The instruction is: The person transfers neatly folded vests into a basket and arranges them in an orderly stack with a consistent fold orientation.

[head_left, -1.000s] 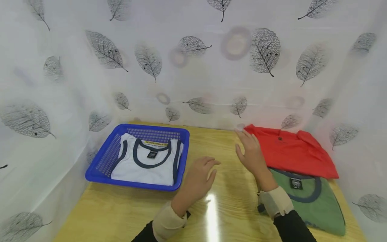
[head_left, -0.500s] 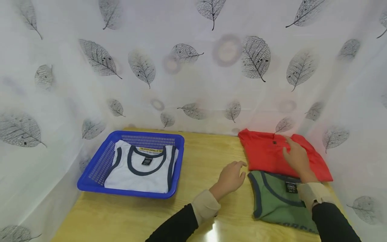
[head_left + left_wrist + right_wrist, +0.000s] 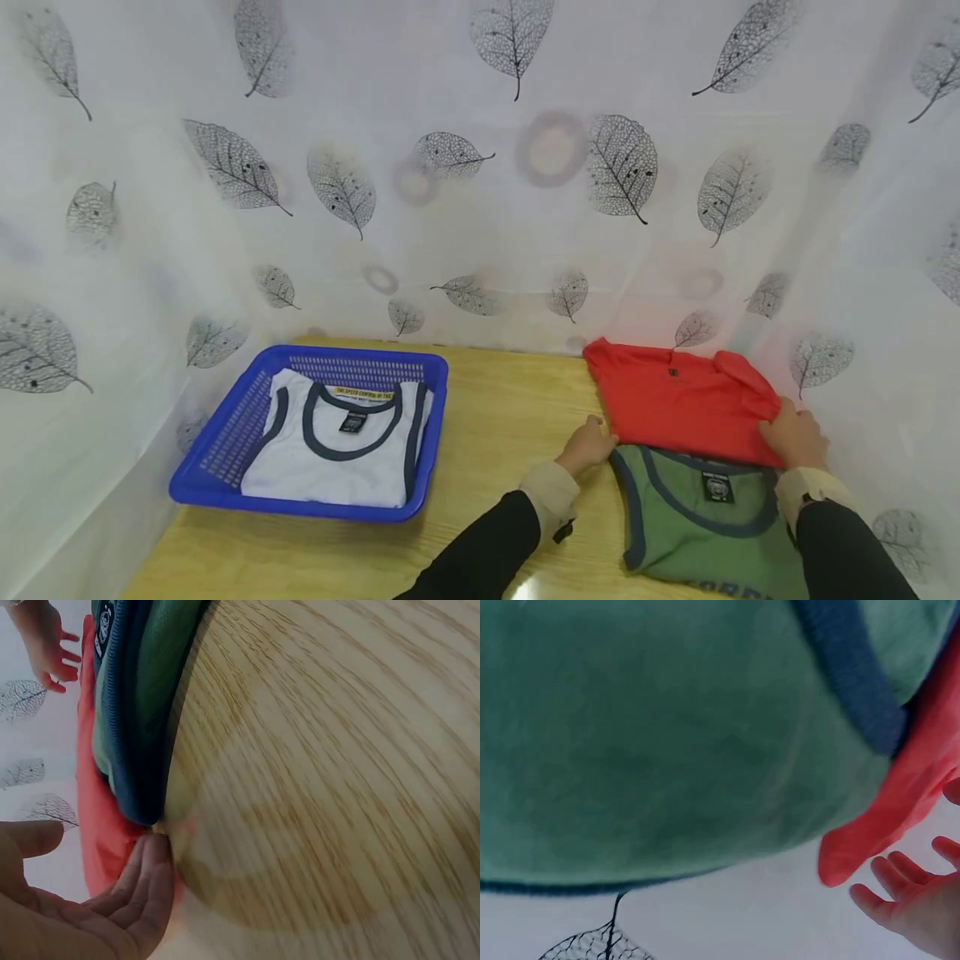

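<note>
A folded red shirt [image 3: 682, 408] lies at the right rear of the table, and a folded green shirt with navy trim [image 3: 720, 525] lies in front of it, slightly overlapping its near edge. My left hand [image 3: 587, 448] touches the red shirt's near left corner. In the left wrist view its fingertips [image 3: 155, 847] meet the red cloth while the thumb stays apart. At the opposite side, my right hand [image 3: 798, 437] is against the red shirt's right edge. The right wrist view shows its fingers [image 3: 870, 900] spread close beside the red cloth, not closed around it.
To the left stands a blue plastic basket [image 3: 202, 492] holding a folded white shirt with dark trim [image 3: 330, 475]. Bare wooden table [image 3: 502, 425] lies between basket and shirts. A leaf-patterned curtain [image 3: 465, 225] hangs behind and along both sides.
Both hands have moved right to the red shirt, the left to its left corner and the right across to its right edge. The shirts and basket keep their places while the head view shifts.
</note>
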`<state>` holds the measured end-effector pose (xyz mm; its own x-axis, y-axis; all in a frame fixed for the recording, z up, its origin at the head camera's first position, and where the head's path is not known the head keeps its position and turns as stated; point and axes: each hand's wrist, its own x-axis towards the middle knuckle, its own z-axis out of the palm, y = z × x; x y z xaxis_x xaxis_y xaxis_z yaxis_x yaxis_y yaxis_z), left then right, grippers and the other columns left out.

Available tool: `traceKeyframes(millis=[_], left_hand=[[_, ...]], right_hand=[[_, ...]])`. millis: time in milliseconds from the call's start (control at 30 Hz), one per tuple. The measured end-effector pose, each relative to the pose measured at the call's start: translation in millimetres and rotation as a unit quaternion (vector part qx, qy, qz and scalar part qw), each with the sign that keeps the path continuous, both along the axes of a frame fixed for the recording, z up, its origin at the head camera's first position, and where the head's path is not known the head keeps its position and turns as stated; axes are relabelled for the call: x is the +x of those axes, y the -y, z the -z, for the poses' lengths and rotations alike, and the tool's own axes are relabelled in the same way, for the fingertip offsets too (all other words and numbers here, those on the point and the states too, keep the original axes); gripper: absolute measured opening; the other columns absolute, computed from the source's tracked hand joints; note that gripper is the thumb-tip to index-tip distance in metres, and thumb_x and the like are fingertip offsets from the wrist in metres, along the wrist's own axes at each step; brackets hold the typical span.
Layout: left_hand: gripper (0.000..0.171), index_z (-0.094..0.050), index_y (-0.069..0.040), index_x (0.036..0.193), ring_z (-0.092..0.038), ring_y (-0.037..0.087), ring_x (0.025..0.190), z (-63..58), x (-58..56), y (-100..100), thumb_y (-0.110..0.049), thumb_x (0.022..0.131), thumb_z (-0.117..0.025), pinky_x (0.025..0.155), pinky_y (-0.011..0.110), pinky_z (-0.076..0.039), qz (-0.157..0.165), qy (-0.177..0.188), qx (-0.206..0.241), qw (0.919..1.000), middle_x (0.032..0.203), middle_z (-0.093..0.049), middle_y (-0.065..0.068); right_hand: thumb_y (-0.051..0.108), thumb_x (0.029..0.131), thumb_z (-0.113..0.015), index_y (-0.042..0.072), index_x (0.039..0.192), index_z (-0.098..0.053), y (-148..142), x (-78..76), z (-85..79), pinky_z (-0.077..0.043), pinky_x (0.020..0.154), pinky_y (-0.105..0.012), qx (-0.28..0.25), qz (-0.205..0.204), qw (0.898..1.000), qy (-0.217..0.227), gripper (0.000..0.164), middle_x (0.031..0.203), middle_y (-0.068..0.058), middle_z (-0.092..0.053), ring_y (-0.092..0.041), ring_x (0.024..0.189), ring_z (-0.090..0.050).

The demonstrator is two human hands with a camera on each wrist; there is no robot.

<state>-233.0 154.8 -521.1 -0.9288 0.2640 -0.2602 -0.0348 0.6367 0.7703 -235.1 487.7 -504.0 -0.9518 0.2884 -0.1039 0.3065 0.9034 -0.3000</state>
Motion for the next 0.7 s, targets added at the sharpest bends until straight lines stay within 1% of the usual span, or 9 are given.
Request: traceKeyframes(millis=[100, 167, 233, 267, 367, 467, 533, 600, 700], left_hand=[[0.04, -0.052, -0.001, 0.119, -0.062, 0.024, 0.099, 5.5, -1.7, -6, -0.03, 0.091, -0.055, 0.082, 0.028, -0.05, -0.009, 0.014, 0.018, 0.9997, 0.105, -0.064, 0.013], [0.038, -0.055, 0.0, 0.113, -0.061, 0.024, 0.096, 8.0, -2.0, -10, -0.03, 0.09, -0.056, 0.08, 0.028, -0.049, -0.02, 0.023, 0.028, 0.9991, 0.103, -0.063, 0.012], [0.033, -0.058, 0.0, 0.104, -0.061, 0.021, 0.088, 9.6, -1.6, -12, -0.029, 0.089, -0.057, 0.075, 0.026, -0.049, -0.034, 0.021, 0.03, 0.9987, 0.096, -0.062, 0.01], [0.029, -0.06, 0.0, 0.095, -0.059, 0.019, 0.079, 11.1, -1.8, -13, -0.028, 0.089, -0.058, 0.069, 0.025, -0.047, -0.043, 0.023, 0.037, 0.9981, 0.087, -0.061, 0.008], [0.03, -0.055, -0.002, 0.068, -0.044, 0.014, 0.055, 15.2, -2.4, -15, -0.022, 0.089, -0.059, 0.052, 0.021, -0.035, -0.056, 0.003, 0.051, 0.9971, 0.061, -0.047, 0.002], [0.033, -0.052, -0.004, 0.058, -0.032, 0.009, 0.05, 18.3, -4.3, -16, -0.014, 0.087, -0.062, 0.047, 0.019, -0.027, -0.073, -0.012, 0.069, 0.9949, 0.052, -0.038, -0.004], [0.023, -0.061, -0.003, 0.064, -0.038, 0.006, 0.053, 18.3, -5.3, -15, -0.011, 0.086, -0.064, 0.049, 0.017, -0.031, -0.082, -0.022, 0.074, 0.9937, 0.056, -0.048, -0.004], [0.011, -0.07, -0.003, 0.077, -0.05, 0.005, 0.058, 17.8, -6.8, -13, -0.008, 0.084, -0.064, 0.053, 0.015, -0.039, -0.091, -0.027, 0.086, 0.9917, 0.065, -0.063, -0.001], [0.01, -0.072, -0.001, 0.087, -0.061, 0.009, 0.063, 17.0, -8.5, -9, -0.006, 0.084, -0.064, 0.056, 0.016, -0.044, -0.095, -0.024, 0.104, 0.9898, 0.074, -0.071, 0.006]], right_hand=[[0.023, 0.086, -0.043, -0.018, 0.131, -0.019, -5, 2.6, 5.6, -0.036, 0.077, -0.068, -0.016, 0.009, 0.999, 0.043, 0.065, 0.11, -0.051, -0.033, -0.066, 0.1, -0.038], [0.026, 0.087, -0.043, -0.017, 0.133, -0.015, -7, 3.6, 9.6, -0.035, 0.08, -0.068, -0.027, 0.011, 0.997, 0.068, 0.069, 0.113, -0.052, -0.032, -0.067, 0.102, -0.036], [0.027, 0.088, -0.042, -0.018, 0.134, -0.012, -7, 4.3, 13.1, -0.035, 0.081, -0.069, -0.037, 0.013, 0.996, 0.086, 0.071, 0.116, -0.053, -0.031, -0.067, 0.104, -0.036], [0.027, 0.088, -0.041, -0.018, 0.134, -0.012, -7, 4.6, 14.6, -0.037, 0.081, -0.069, -0.037, 0.011, 0.995, 0.09, 0.07, 0.117, -0.052, -0.032, -0.066, 0.104, -0.037], [0.025, 0.088, -0.041, -0.019, 0.129, -0.017, -6, 4.0, 17.7, -0.04, 0.078, -0.068, -0.035, 0.0, 0.995, 0.094, 0.065, 0.119, -0.051, -0.035, -0.064, 0.103, -0.042], [0.022, 0.087, -0.041, -0.02, 0.123, -0.026, -2, 1.1, 19.0, -0.043, 0.074, -0.067, -0.028, -0.029, 0.996, 0.08, 0.057, 0.117, -0.049, -0.038, -0.063, 0.1, -0.046], [0.02, 0.087, -0.042, -0.02, 0.119, -0.031, 1, -1.5, 19.0, -0.042, 0.073, -0.07, -0.025, -0.046, 0.996, 0.066, 0.053, 0.116, -0.049, -0.04, -0.063, 0.099, -0.046], [0.019, 0.086, -0.042, -0.02, 0.118, -0.033, 4, -4.3, 17.6, -0.042, 0.076, -0.07, -0.021, -0.062, 0.996, 0.052, 0.051, 0.117, -0.048, -0.04, -0.062, 0.101, -0.046], [0.017, 0.085, -0.043, -0.02, 0.12, -0.032, 10, -7.1, 14.3, -0.041, 0.08, -0.069, -0.014, -0.076, 0.996, 0.043, 0.053, 0.118, -0.047, -0.039, -0.061, 0.104, -0.045]])
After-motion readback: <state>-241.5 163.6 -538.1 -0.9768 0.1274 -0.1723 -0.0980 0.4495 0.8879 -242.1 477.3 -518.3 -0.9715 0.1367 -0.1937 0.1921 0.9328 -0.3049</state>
